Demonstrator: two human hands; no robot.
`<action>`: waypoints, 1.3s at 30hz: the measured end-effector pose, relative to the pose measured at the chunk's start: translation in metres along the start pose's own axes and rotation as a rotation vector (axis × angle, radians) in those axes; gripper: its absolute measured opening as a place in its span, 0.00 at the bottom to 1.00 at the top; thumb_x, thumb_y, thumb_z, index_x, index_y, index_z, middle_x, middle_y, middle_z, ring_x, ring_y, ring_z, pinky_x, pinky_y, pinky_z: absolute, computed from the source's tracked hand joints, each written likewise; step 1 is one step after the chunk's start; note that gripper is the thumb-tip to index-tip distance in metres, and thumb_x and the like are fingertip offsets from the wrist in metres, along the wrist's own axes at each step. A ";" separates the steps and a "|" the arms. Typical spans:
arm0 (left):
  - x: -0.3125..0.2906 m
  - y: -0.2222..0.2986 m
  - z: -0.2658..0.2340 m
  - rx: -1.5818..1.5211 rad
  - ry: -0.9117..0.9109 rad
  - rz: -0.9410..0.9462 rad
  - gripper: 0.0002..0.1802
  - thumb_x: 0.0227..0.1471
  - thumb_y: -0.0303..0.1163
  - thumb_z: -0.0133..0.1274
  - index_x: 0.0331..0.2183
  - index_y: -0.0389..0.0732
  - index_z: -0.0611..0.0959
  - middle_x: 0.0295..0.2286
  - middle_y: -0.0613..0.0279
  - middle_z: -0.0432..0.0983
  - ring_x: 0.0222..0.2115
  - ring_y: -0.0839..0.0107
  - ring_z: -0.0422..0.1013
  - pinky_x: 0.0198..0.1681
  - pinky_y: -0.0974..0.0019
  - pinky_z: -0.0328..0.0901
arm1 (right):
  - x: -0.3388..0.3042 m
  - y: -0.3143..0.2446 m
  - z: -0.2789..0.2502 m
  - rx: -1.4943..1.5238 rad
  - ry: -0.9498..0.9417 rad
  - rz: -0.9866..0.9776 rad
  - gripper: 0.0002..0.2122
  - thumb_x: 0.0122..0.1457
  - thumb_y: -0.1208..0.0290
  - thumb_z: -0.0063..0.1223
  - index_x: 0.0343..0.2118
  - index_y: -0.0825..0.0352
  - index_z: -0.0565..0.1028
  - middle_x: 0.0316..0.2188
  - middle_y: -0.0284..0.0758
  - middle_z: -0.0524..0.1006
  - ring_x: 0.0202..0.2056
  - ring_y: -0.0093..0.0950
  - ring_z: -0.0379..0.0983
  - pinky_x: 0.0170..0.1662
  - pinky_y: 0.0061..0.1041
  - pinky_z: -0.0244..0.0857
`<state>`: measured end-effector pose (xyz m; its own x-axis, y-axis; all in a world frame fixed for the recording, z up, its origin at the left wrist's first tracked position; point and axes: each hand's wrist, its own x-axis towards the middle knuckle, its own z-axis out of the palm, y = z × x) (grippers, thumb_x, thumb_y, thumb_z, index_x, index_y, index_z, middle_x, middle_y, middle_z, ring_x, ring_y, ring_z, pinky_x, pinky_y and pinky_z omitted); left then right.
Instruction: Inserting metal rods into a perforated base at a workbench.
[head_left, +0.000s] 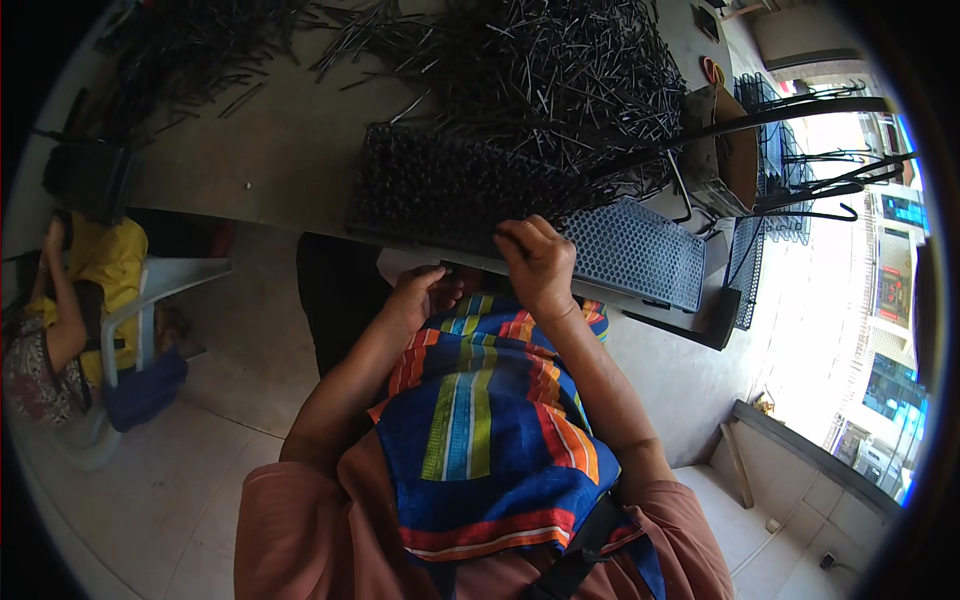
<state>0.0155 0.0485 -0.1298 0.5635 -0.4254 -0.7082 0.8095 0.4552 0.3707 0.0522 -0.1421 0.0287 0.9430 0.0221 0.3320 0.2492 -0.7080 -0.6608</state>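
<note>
My right hand (541, 262) is closed in a pinch at the near edge of a long perforated metal tray (640, 252). Whatever its fingertips hold is too small and dark to make out. Thin black rods (450, 190) stand upright, packed densely in the tray's left part, while rows of bare holes show on the right. Just below the table edge, in front of my striped apron, my left hand (412, 298) has half-curled fingers that are apart, with nothing visible in them. A large heap of loose black rods (590, 70) lies beyond the tray.
A cardboard box (722, 150) stands right of the heap, near orange-handled scissors (712, 70). Long black hooked bars (800, 115) and wire racks (775, 175) jut out at the right. At the left, another person's arm (66, 310) shows beside a pale plastic chair (185, 272).
</note>
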 end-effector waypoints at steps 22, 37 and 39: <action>0.005 0.308 0.089 1.792 0.319 1.134 0.38 0.43 0.17 0.58 0.57 0.35 0.65 0.59 0.50 0.60 0.56 0.54 0.64 0.53 0.58 0.66 | -0.037 0.048 -0.044 -0.159 -0.049 0.015 0.07 0.45 0.77 0.63 0.26 0.63 0.76 0.21 0.33 0.70 0.19 0.33 0.70 0.21 0.30 0.62; 0.140 0.383 0.101 2.394 0.074 0.767 0.67 0.29 0.47 0.73 0.64 0.35 0.52 0.56 0.50 0.60 0.57 0.54 0.57 0.63 0.56 0.51 | -0.040 0.046 -0.030 -0.282 -0.026 0.017 0.09 0.41 0.75 0.64 0.27 0.62 0.76 0.20 0.32 0.70 0.17 0.31 0.68 0.20 0.29 0.59; 0.133 0.366 0.090 2.329 0.054 0.971 0.53 0.39 0.44 0.68 0.60 0.31 0.60 0.49 0.49 0.65 0.50 0.54 0.62 0.58 0.57 0.55 | -0.041 0.047 -0.031 -0.328 -0.034 0.007 0.10 0.41 0.75 0.64 0.29 0.61 0.77 0.22 0.32 0.70 0.18 0.30 0.68 0.21 0.28 0.61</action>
<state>0.4021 0.0883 -0.0345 0.7250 -0.6874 -0.0417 -0.6742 -0.7209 0.1606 0.0183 -0.1975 0.0049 0.9526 0.0358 0.3020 0.1633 -0.8978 -0.4089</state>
